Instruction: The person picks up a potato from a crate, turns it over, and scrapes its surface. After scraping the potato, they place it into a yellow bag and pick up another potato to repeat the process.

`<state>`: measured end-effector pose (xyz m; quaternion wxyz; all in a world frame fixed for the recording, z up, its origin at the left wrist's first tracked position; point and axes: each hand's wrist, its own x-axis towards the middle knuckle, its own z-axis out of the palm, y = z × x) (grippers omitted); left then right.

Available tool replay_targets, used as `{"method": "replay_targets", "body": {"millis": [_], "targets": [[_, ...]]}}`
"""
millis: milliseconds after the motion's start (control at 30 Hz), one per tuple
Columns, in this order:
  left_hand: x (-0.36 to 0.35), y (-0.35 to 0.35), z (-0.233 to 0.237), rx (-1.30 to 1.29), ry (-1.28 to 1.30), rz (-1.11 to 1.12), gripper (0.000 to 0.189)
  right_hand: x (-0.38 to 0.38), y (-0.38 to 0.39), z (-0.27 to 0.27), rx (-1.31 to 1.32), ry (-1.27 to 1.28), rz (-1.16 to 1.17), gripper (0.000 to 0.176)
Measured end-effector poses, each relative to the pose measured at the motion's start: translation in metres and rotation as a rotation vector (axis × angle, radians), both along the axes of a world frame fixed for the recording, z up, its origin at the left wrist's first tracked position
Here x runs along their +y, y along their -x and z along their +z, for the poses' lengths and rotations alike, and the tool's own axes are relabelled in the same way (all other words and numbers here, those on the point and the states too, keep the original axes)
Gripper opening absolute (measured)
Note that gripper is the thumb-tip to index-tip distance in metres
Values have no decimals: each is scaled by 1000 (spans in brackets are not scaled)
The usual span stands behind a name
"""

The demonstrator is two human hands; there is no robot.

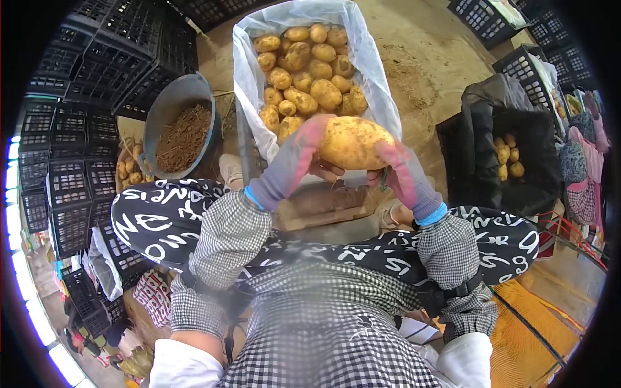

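Observation:
A large potato (356,142) is held up between my two gloved hands, just above the near end of a crate lined with white sheet (249,71). My left hand (294,158), in a pink and grey glove, grips the potato's left end. Around its right end close the fingers of my right hand (407,171), gloved the same way. Many potatoes (314,77) with brown soil marks fill the lined crate. The undersides of the fingers are partly hidden behind the potato.
To the left stands a round tub (210,97) with brown soil (184,139) in it. Black crates (129,52) are stacked behind it. At right, a black-lined crate (475,155) holds several potatoes (508,155). Orange mesh sacks (524,330) lie at the lower right.

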<state>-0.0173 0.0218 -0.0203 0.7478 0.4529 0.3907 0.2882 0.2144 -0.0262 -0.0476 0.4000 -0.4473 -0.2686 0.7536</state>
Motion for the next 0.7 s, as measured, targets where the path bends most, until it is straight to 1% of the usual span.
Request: {"method": "replay_targets", "body": {"millis": [33,100,133,200,233,300,333,400,433,500,567,633,700], "targets": [[-2,2,9,101,-19,-24,69,-2,4,0,24,-39,-7,58],[-16,-4,13,122,-200,45,70,-7,12,4,63,-122,-10,54],[-19,-5,13,135,-290,85,70,-8,14,5,124,-86,-31,55],[-13,1,-2,12,-401,105,69,-9,17,4,245,-13,-79,57],[-10,2,-9,-53,-455,112,68,-11,18,2,236,-21,-74,58],[-8,-2,-13,27,-556,143,66,-12,17,-5,212,-36,-64,61],[-8,-4,-11,68,-604,161,66,-12,17,-7,142,-94,-64,62],[-12,-2,-7,213,-509,114,64,-13,22,-9,7,-209,-56,63],[-15,1,-5,285,-457,93,63,-14,24,-7,-15,-180,-56,63],[-12,13,0,110,-107,76,62,-14,29,-3,-53,-134,-57,63],[-12,14,-3,14,-145,138,60,-16,33,-7,70,-27,-88,62],[-11,2,-10,5,-567,290,55,-14,35,-6,171,64,-101,60],[-18,-7,-4,298,-753,316,50,-12,37,1,254,145,-102,59]]}}
